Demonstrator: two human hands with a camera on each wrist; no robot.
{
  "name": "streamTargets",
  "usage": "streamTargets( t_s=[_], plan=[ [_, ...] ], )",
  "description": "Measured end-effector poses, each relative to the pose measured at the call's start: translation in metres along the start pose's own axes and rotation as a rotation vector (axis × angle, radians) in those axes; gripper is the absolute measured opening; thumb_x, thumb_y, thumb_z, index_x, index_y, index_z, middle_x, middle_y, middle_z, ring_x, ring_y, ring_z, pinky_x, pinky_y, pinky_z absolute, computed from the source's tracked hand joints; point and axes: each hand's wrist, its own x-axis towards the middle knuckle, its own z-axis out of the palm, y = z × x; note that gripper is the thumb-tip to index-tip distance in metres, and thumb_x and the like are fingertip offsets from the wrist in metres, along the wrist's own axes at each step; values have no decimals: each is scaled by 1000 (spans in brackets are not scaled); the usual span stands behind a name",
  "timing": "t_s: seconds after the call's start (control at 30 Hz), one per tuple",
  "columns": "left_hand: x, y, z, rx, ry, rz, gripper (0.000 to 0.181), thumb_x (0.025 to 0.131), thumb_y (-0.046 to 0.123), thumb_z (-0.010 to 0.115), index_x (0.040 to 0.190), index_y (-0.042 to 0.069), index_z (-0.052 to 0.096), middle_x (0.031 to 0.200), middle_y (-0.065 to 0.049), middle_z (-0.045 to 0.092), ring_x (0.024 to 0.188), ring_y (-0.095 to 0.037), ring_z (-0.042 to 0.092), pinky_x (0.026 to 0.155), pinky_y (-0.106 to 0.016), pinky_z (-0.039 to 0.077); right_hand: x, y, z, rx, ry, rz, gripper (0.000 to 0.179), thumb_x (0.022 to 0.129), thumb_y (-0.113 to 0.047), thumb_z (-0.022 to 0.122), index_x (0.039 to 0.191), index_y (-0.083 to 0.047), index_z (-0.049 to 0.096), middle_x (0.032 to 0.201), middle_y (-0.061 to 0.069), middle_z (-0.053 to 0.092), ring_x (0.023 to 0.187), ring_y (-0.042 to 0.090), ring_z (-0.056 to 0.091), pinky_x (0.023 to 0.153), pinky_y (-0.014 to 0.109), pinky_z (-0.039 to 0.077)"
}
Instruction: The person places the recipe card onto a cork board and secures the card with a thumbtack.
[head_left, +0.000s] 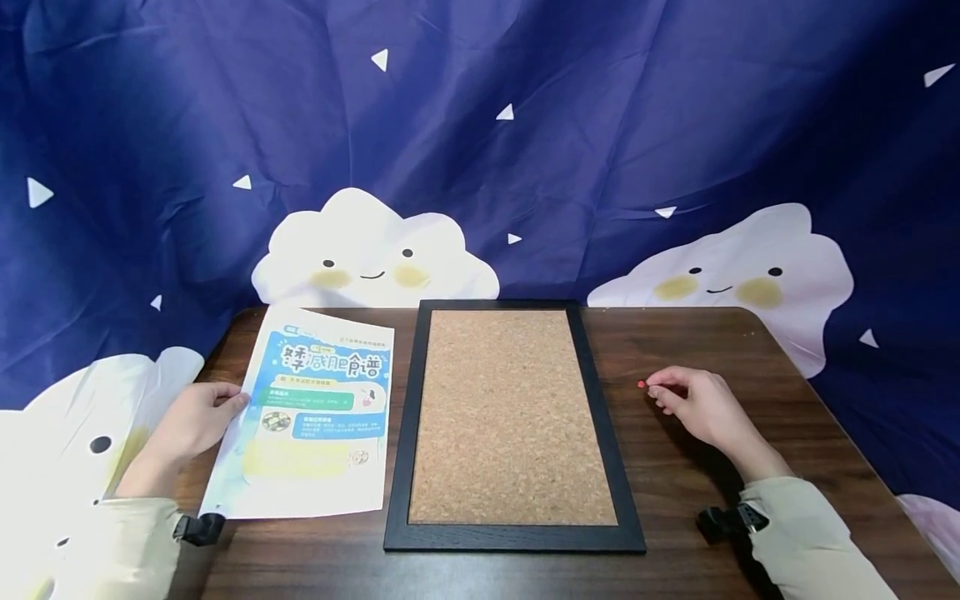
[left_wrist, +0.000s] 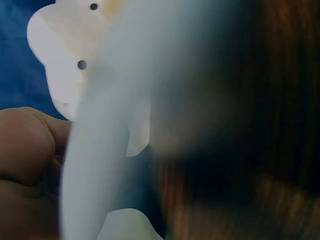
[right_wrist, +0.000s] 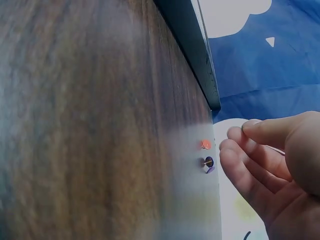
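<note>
My left hand [head_left: 197, 421] pinches the left edge of a printed paper poster [head_left: 318, 479] between thumb and fingers. The sheet has blue lettering and coloured boxes, and its lower left corner curves up. In the left wrist view the poster's pale blurred back covers much of the scene. My right hand [head_left: 697, 404] is over the table's right side, fingers loosely bent and thumb near the index finger. Close by its fingertips lies a red thumbtack [head_left: 641, 384]. In the right wrist view, dark purple thumbtacks [right_wrist: 209, 162] lie beside the red one.
A cork board [head_left: 510, 417] in a black frame [head_left: 517, 537] lies mid-table, between the poster and my right hand. The dark wooden table [head_left: 690, 567] ends at a blue cloth backdrop [head_left: 450, 142] with clouds and white triangles. Each wrist wears a black camera strap.
</note>
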Motion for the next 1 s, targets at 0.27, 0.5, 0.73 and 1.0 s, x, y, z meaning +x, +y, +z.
streamTargets(
  t_s=[0.27,0.5,0.73,1.0],
  plan=[
    [-5,13,-12,-203,-20,-51,41,115,17,51,130,-19,64,101,-23,78,80,-15,66,64,-25,52,-4,-7,-2,6,20,-28,11,102,-5,74,111,-1,79,93,11,79,76,16,69,64,21,57],
    [0,41,3,-433,-129,-58,44,116,16,48,139,-20,57,105,-16,80,80,-6,70,66,-26,61,-3,-14,-5,29,48,-73,10,102,-3,73,110,-2,78,96,14,81,76,17,71,65,21,58],
    [7,76,32,-671,-230,-17,42,114,10,52,140,-23,54,100,-7,80,81,-3,74,72,-24,65,2,-25,0,95,77,-111,13,102,-1,73,113,2,78,96,16,81,74,15,72,65,20,58],
    [13,111,70,-844,-316,0,40,113,6,53,138,-25,53,99,-9,80,82,-6,76,75,-23,65,18,-41,12,209,74,-157,14,101,2,72,114,5,77,99,19,80,75,12,73,68,23,62]
  ],
)
